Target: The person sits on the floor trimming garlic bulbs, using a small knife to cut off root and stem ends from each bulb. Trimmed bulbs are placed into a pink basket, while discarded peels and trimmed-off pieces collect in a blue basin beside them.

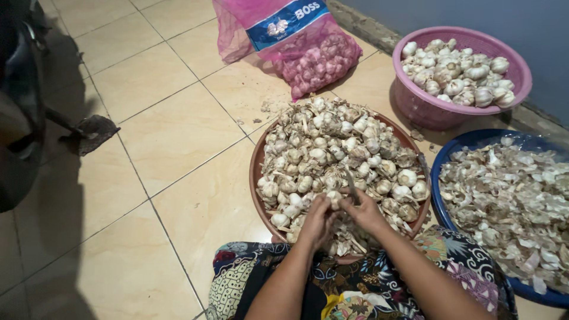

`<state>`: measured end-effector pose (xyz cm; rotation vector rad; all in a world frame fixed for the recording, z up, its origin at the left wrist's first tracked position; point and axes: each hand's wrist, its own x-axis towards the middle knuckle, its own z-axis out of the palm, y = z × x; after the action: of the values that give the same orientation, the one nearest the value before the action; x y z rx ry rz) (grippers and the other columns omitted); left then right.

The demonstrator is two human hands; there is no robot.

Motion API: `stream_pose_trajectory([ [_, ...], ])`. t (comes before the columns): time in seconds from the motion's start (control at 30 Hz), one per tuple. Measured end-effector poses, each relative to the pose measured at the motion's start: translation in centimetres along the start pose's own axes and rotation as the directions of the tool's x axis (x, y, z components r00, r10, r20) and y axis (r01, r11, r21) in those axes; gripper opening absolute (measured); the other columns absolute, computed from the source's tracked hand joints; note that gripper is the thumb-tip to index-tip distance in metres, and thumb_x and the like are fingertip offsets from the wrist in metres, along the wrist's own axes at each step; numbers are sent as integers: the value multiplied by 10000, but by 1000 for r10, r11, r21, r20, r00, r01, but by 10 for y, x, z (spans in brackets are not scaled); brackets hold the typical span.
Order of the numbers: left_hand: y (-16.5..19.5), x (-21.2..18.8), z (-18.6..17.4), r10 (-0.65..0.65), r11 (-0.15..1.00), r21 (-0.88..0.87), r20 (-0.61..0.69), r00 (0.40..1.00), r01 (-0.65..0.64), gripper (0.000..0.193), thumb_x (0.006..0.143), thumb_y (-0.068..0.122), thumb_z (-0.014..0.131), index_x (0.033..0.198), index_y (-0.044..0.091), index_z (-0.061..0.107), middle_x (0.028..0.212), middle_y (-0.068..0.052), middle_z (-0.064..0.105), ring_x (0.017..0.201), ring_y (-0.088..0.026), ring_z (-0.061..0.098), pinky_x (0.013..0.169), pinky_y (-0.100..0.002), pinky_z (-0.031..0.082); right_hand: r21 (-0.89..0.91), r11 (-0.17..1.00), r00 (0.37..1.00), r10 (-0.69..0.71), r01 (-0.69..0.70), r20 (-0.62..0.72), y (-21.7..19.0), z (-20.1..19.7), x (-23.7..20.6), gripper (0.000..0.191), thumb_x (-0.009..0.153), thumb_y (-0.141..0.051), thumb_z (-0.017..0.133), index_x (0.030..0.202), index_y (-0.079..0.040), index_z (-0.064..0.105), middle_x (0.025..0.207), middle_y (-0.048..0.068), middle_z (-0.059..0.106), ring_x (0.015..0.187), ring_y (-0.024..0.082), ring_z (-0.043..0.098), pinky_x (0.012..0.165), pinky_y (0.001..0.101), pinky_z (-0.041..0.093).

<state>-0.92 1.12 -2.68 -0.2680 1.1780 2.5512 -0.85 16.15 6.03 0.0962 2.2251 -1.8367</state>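
Both hands, left hand (pixel 316 220) and right hand (pixel 365 212), hold one garlic bulb (pixel 335 199) in their fingers over the brown tray (pixel 257 172), with a blue bowl of peels (pixel 510 201) right and a pink basket (pixel 462 74) far.

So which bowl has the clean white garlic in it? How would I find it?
Look along the grey wall at the top right. Right against it on the tiled floor stands a round pink basket with slotted sides, holding smooth white garlic bulbs. The brown tray beside it holds rough, stalky garlic, and the blue basin holds only papery peelings.
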Motion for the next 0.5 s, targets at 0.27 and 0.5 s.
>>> stream_pose_trajectory([
  [0.27, -18, 10, -17, 214, 975, -51, -69, 974, -218, 73, 1017, 157, 549, 970, 112, 515, 893, -14, 513, 798, -124, 493, 699, -312, 433, -33, 979, 977, -204, 202, -67, 25, 35, -11, 366, 891, -181, 765, 1216, -47, 665, 1027, 85, 739, 938, 187, 716, 833, 330, 590],
  [0.5, -10, 5, -18, 409, 846, 390, -35, 912, -365, 130, 984, 178, 540, 1041, 68, 502, 995, -59, 513, 939, -169, 482, 882, -325, 415, 17, 1000, 986, -20, 23, -168, 6, 31, -7, 268, 964, -214, 693, 1166, -38, 711, 894, 77, 684, 764, 179, 601, 687, 343, 503],
])
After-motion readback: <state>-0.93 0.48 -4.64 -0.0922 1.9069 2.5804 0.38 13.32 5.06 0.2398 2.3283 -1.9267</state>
